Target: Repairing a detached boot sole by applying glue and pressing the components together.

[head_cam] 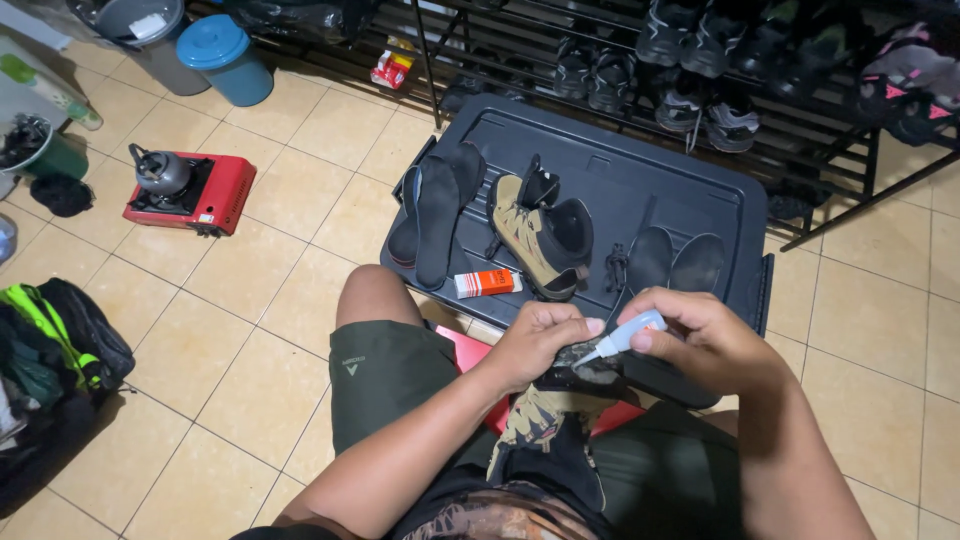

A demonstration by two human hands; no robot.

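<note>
While our left hand (pixel 540 335) closes its fingers around the toe of the camouflage shoe (pixel 560 400) resting in our lap, our right hand (pixel 700 340) pinches a small glue tube (pixel 625 338) between thumb and fingers, nozzle touching the shoe's sole edge. Just beyond, on the dark bin lid (pixel 640 170), lie the matching tan shoe (pixel 540 235), loose insoles (pixel 437 210) and an orange-and-white tube (pixel 487 283).

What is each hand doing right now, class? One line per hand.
Left hand: closed, gripping the shoe on the lap.
Right hand: closed on the small glue tube, nozzle at the shoe.
</note>
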